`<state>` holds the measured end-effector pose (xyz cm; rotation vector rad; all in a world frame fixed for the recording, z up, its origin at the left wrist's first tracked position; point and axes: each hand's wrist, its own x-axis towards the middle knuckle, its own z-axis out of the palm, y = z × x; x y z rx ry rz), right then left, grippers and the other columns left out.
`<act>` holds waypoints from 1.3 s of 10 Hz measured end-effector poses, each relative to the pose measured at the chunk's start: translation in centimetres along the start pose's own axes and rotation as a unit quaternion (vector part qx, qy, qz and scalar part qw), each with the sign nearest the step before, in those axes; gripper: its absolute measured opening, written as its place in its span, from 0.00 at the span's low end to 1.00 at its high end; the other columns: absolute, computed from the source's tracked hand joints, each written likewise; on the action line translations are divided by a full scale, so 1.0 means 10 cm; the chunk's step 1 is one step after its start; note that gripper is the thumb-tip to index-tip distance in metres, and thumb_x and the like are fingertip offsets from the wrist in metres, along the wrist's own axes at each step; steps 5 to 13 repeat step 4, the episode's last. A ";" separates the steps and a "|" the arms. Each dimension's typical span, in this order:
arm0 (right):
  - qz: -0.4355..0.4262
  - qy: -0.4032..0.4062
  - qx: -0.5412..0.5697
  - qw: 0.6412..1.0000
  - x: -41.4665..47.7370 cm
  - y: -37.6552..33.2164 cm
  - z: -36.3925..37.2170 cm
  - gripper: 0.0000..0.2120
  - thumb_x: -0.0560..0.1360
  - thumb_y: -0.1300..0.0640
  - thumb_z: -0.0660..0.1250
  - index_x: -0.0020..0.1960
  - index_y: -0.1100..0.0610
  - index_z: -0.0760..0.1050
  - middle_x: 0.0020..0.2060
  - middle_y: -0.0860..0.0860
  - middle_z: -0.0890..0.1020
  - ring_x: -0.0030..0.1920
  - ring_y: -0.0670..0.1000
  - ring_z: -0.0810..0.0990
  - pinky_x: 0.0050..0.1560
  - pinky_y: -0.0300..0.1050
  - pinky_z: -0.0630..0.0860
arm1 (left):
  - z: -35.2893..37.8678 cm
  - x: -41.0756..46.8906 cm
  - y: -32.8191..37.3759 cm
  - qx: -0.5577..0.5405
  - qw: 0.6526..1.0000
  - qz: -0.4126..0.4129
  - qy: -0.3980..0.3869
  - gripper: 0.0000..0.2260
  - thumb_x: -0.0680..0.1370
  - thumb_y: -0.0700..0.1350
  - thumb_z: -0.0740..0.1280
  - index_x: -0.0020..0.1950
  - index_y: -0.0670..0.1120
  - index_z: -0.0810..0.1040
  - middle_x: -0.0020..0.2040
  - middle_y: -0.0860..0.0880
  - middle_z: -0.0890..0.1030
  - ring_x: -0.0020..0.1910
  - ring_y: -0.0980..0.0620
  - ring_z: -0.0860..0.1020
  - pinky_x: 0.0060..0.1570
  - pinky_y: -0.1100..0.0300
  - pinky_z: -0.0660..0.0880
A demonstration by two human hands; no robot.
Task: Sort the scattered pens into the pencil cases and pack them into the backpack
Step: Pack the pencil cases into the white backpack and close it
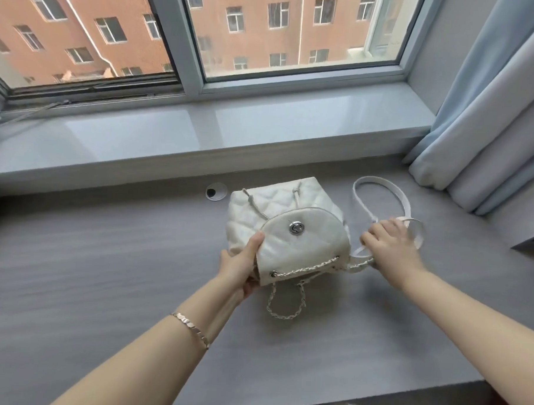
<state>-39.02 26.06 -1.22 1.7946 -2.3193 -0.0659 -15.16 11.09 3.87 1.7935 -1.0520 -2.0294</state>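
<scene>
A small white quilted backpack (289, 221) lies on the grey desk (103, 271), its flap with a silver clasp (296, 228) folded down over the front. My left hand (241, 265) grips the backpack's lower left corner, thumb on the flap. My right hand (390, 247) rests palm down on the white shoulder straps (379, 192) to the right of the bag, fingers curled over them. A chain handle (285, 304) hangs toward me. No pens or pencil cases are visible.
A round cable grommet (216, 191) sits in the desk behind the bag. Beyond it runs a glossy window sill (201, 132) under a window. A pale blue curtain (492, 120) hangs at the right. The desk's front edge runs near the bottom right.
</scene>
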 end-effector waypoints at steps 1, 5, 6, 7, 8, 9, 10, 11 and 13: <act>0.021 -0.164 0.122 0.979 -0.04 0.12 0.10 0.42 0.49 0.56 0.82 0.60 0.54 0.70 0.60 0.55 0.73 0.64 0.55 0.65 0.64 0.45 0.60 | 0.06 0.03 -0.08 0.075 0.996 0.046 0.011 0.31 0.69 0.63 0.69 0.61 0.45 0.65 0.39 0.47 0.74 0.27 0.51 0.72 0.19 0.69 0.62; 0.127 -0.332 0.304 0.884 0.35 0.20 -0.43 0.25 0.69 0.68 0.62 0.64 0.54 0.70 0.63 0.50 0.74 0.64 0.49 0.71 0.63 0.39 0.67 | -0.04 -0.13 0.17 0.331 0.909 0.211 0.142 0.35 0.69 0.53 0.68 0.72 0.47 0.59 0.69 0.41 0.63 0.69 0.42 0.62 0.65 0.53 0.64; 0.127 -0.332 0.304 0.884 0.35 0.20 -0.43 0.25 0.69 0.68 0.62 0.64 0.54 0.70 0.63 0.50 0.74 0.64 0.49 0.71 0.63 0.39 0.67 | -0.04 -0.13 0.17 0.331 0.909 0.211 0.142 0.35 0.69 0.53 0.68 0.72 0.47 0.59 0.69 0.41 0.63 0.69 0.42 0.62 0.65 0.53 0.64; 0.127 -0.332 0.304 0.884 0.35 0.20 -0.43 0.25 0.69 0.68 0.62 0.64 0.54 0.70 0.63 0.50 0.74 0.64 0.49 0.71 0.63 0.39 0.67 | -0.04 -0.13 0.17 0.331 0.909 0.211 0.142 0.35 0.69 0.53 0.68 0.72 0.47 0.59 0.69 0.41 0.63 0.69 0.42 0.62 0.65 0.53 0.64; 0.127 -0.332 0.304 0.884 0.35 0.20 -0.43 0.25 0.69 0.68 0.62 0.64 0.54 0.70 0.63 0.50 0.74 0.64 0.49 0.71 0.63 0.39 0.67 | -0.04 -0.13 0.17 0.331 0.909 0.211 0.142 0.35 0.69 0.53 0.68 0.72 0.47 0.59 0.69 0.41 0.63 0.69 0.42 0.62 0.65 0.53 0.64; 0.127 -0.332 0.304 0.884 0.35 0.20 -0.43 0.25 0.69 0.68 0.62 0.64 0.54 0.70 0.63 0.50 0.74 0.64 0.49 0.71 0.63 0.39 0.67 | -0.04 -0.13 0.17 0.331 0.909 0.211 0.142 0.35 0.69 0.53 0.68 0.72 0.47 0.59 0.69 0.41 0.63 0.69 0.42 0.62 0.65 0.53 0.64; 0.127 -0.332 0.304 0.884 0.35 0.20 -0.43 0.25 0.69 0.68 0.62 0.64 0.54 0.70 0.63 0.50 0.74 0.64 0.49 0.71 0.63 0.39 0.67 | -0.04 -0.13 0.17 0.331 0.909 0.211 0.142 0.35 0.69 0.53 0.68 0.72 0.47 0.59 0.69 0.41 0.63 0.69 0.42 0.62 0.65 0.53 0.64; 0.127 -0.332 0.304 0.884 0.35 0.20 -0.43 0.25 0.69 0.68 0.62 0.64 0.54 0.70 0.63 0.50 0.74 0.64 0.49 0.71 0.63 0.39 0.67 | -0.04 -0.13 0.17 0.331 0.909 0.211 0.142 0.35 0.69 0.53 0.68 0.72 0.47 0.59 0.69 0.41 0.63 0.69 0.42 0.62 0.65 0.53 0.64; 0.127 -0.332 0.304 0.884 0.35 0.20 -0.43 0.25 0.69 0.68 0.62 0.64 0.54 0.70 0.63 0.50 0.74 0.64 0.49 0.71 0.63 0.39 0.67 | -0.04 -0.13 0.17 0.331 0.909 0.211 0.142 0.35 0.69 0.53 0.68 0.72 0.47 0.59 0.69 0.41 0.63 0.69 0.42 0.62 0.65 0.53 0.64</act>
